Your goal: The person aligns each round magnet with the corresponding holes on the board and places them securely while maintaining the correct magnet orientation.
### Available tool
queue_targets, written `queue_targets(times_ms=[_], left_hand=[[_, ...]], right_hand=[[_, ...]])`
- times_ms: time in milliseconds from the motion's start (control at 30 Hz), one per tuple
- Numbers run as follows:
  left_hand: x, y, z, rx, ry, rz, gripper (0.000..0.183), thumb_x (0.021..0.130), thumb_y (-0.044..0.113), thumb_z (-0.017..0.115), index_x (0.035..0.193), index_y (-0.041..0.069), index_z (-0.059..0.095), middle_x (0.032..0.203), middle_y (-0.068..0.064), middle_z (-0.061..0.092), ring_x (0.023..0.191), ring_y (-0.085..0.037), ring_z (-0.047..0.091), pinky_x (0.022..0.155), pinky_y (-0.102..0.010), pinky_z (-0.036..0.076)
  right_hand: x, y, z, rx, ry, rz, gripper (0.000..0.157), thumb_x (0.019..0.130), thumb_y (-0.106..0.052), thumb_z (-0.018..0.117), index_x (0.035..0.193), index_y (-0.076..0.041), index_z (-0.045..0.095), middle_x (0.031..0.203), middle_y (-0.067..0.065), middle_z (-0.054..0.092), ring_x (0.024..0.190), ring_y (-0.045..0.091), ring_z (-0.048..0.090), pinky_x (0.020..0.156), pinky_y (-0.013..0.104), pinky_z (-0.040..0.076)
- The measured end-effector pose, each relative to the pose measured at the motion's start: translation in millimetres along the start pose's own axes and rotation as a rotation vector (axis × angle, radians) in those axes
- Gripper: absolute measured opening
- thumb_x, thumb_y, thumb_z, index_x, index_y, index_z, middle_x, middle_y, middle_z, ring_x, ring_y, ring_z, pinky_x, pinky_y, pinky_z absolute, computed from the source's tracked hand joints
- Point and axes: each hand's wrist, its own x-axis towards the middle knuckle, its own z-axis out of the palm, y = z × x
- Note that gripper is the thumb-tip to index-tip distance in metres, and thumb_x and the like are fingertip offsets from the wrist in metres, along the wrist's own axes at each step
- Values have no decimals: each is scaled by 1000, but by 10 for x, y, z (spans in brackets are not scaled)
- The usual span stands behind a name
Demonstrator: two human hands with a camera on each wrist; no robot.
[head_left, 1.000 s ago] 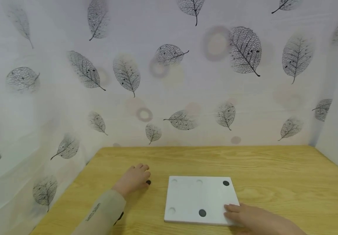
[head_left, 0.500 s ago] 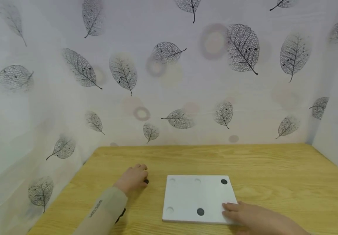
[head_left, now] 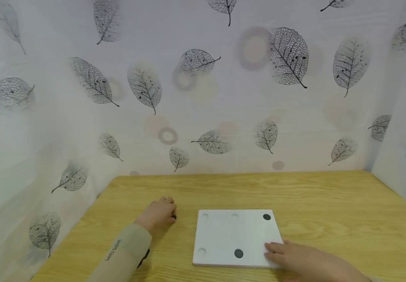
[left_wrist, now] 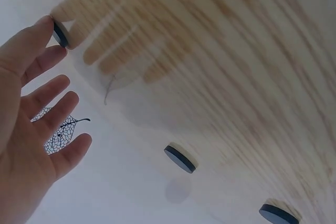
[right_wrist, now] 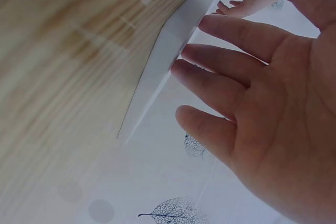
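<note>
My left hand (head_left: pixel 158 213) is at the left of the table, its thumb and index finger pinching a thin black disc (left_wrist: pixel 61 35) by the edge. In the left wrist view the other fingers are spread loosely. A white board (head_left: pixel 224 235) lies flat to the right of this hand. One black disc (head_left: pixel 267 217) sits at the board's far right corner and another black disc (head_left: pixel 239 253) at its near middle. Shallow round recesses show at other spots. My right hand (head_left: pixel 294 256) rests its straight fingertips on the board's near right edge and hides that corner.
Two more black discs lie on the wooden table (head_left: pixel 312 207) in the left wrist view, a nearer disc (left_wrist: pixel 180 159) and a farther disc (left_wrist: pixel 279 214). A pale leaf-print curtain (head_left: pixel 224 98) surrounds the back and sides.
The head view has shifted slightly, so everything sits a little farther left. My left fingers have drawn in around the disc. My right hand keeps its place on the board.
</note>
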Motion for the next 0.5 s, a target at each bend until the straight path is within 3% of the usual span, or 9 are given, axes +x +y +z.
queue_targets(times_ms=[233,500], left_hand=[[-7,26,-22,-3,-10,0,14,80,24,64,77,13,56,106,-7,51,98,-25,46,80,-46,40],[-34,57,-44,-62,-26,-24,11,81,18,60,77,9,56,104,-8,50,92,-24,46,78,-43,41]], right_hand=[[18,18,21,-59,32,-64,62,81,-55,44,126,-12,50,129,2,45,110,31,47,85,40,41],[10,2,20,-50,24,-38,64,80,-57,44,127,-14,49,130,-1,44,112,30,46,85,40,40]])
